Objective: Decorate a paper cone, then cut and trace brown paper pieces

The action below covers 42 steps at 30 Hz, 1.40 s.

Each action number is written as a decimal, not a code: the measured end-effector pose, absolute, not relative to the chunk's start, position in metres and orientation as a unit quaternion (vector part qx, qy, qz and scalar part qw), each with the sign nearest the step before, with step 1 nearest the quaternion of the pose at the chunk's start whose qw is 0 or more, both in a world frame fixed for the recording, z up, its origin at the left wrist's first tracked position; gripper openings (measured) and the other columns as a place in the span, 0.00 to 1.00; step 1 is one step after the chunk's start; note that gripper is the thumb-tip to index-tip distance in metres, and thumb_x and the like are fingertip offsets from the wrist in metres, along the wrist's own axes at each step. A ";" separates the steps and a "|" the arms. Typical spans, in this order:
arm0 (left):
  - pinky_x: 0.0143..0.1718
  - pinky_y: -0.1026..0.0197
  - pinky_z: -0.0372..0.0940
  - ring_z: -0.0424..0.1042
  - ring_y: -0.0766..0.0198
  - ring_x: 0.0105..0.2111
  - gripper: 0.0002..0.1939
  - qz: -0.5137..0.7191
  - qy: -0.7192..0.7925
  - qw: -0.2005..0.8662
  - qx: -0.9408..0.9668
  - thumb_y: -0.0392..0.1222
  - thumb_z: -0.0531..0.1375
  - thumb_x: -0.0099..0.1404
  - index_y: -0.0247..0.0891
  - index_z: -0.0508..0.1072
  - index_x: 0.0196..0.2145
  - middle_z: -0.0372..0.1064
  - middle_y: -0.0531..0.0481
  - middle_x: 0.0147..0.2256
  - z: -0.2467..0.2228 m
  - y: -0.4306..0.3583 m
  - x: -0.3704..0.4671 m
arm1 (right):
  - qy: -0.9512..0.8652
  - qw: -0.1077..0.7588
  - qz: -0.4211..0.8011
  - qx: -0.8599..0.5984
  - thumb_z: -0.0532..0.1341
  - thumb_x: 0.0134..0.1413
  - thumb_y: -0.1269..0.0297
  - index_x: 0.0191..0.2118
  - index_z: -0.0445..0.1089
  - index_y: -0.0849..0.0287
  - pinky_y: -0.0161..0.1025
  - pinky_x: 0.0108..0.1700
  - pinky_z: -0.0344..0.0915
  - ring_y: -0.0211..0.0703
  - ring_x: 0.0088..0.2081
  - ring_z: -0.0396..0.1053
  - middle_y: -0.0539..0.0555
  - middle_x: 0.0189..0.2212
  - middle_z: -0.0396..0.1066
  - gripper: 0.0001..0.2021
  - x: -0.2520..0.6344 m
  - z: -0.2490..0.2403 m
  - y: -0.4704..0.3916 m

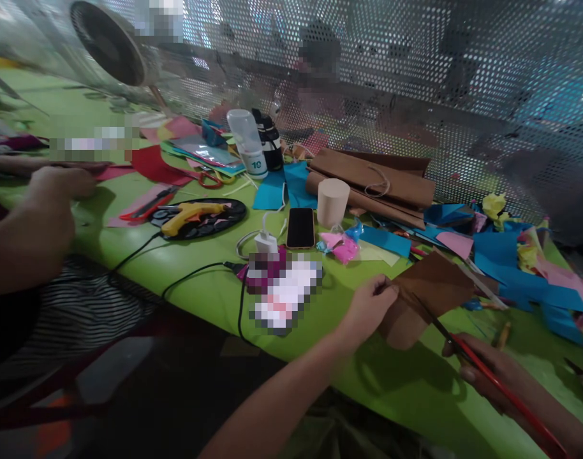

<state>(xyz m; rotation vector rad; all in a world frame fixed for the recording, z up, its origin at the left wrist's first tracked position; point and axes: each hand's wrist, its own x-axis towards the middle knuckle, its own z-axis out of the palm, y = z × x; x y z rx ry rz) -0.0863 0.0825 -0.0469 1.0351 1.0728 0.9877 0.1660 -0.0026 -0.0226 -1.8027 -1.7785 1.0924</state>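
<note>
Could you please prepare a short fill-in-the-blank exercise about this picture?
1. The left hand holds a sheet coloured ____.
2. The cutting tool in the right hand has a handle coloured ____.
3. The glue gun on the black tray is coloured ____.
4. Beside the pale cylinder, dark screen upward, lies a ____.

Answers: brown; red; yellow; phone

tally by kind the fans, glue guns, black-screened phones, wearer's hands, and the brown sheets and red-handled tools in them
Fan: 1
Yellow glue gun: 1
Black-screened phone: 1
Wearer's left hand and right hand: 2
Brown sheet: 1
Red-handled tool: 1
Total: 7
</note>
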 end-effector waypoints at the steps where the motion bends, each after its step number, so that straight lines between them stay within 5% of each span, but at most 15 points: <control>1: 0.33 0.61 0.55 0.62 0.64 0.32 0.09 0.431 0.468 0.625 0.452 0.43 0.59 0.67 0.39 0.68 0.29 0.63 0.55 0.28 -0.047 0.082 -0.087 | -0.639 0.189 0.382 -0.640 0.63 0.52 0.35 0.41 0.77 0.51 0.35 0.20 0.60 0.37 0.16 0.57 0.44 0.18 0.63 0.25 0.166 -0.022 -0.002; 5: 0.33 0.62 0.56 0.63 0.63 0.32 0.08 0.425 0.468 0.634 0.446 0.43 0.59 0.67 0.39 0.69 0.30 0.63 0.55 0.29 -0.045 0.082 -0.087 | -0.643 0.197 0.367 -0.643 0.64 0.52 0.36 0.40 0.78 0.52 0.37 0.21 0.60 0.39 0.18 0.59 0.48 0.22 0.70 0.24 0.166 -0.023 -0.002; 9: 0.33 0.61 0.56 0.63 0.63 0.32 0.08 0.424 0.470 0.630 0.450 0.43 0.59 0.67 0.39 0.69 0.30 0.64 0.54 0.29 -0.045 0.082 -0.087 | -0.638 0.190 0.372 -0.647 0.64 0.53 0.36 0.41 0.78 0.53 0.36 0.18 0.52 0.38 0.15 0.55 0.46 0.18 0.64 0.24 0.168 -0.025 -0.003; 13: 0.33 0.61 0.56 0.64 0.63 0.32 0.09 0.430 0.467 0.629 0.449 0.44 0.60 0.67 0.39 0.70 0.30 0.65 0.54 0.29 -0.045 0.082 -0.087 | -0.652 0.197 0.353 -0.642 0.64 0.52 0.36 0.40 0.78 0.52 0.37 0.22 0.59 0.40 0.18 0.60 0.47 0.21 0.69 0.24 0.169 -0.027 -0.003; 18: 0.33 0.61 0.56 0.64 0.63 0.32 0.09 0.428 0.464 0.636 0.444 0.44 0.59 0.68 0.39 0.70 0.31 0.65 0.54 0.29 -0.044 0.081 -0.088 | -0.637 0.185 0.352 -0.660 0.63 0.53 0.37 0.40 0.78 0.51 0.36 0.18 0.52 0.37 0.15 0.55 0.45 0.20 0.66 0.23 0.166 -0.025 -0.004; 28: 0.32 0.61 0.56 0.63 0.64 0.32 0.09 0.423 0.474 0.628 0.449 0.43 0.59 0.68 0.39 0.69 0.30 0.64 0.54 0.29 -0.043 0.081 -0.088 | -0.647 0.195 0.333 -0.658 0.65 0.48 0.41 0.35 0.78 0.51 0.38 0.25 0.64 0.42 0.20 0.65 0.48 0.22 0.72 0.19 0.163 -0.021 0.000; 33: 0.33 0.62 0.56 0.63 0.64 0.32 0.09 0.425 0.470 0.631 0.447 0.43 0.59 0.69 0.39 0.69 0.31 0.64 0.54 0.29 -0.040 0.081 -0.088 | -0.625 0.171 0.342 -0.680 0.63 0.51 0.41 0.38 0.78 0.51 0.36 0.17 0.54 0.37 0.14 0.56 0.46 0.20 0.70 0.19 0.161 -0.021 -0.002; 42: 0.34 0.62 0.56 0.64 0.63 0.33 0.07 0.422 0.469 0.627 0.457 0.41 0.58 0.68 0.38 0.70 0.33 0.66 0.53 0.31 -0.039 0.080 -0.089 | -0.623 0.181 0.343 -0.679 0.64 0.51 0.38 0.39 0.78 0.51 0.35 0.17 0.53 0.36 0.14 0.55 0.45 0.18 0.66 0.22 0.160 -0.017 -0.004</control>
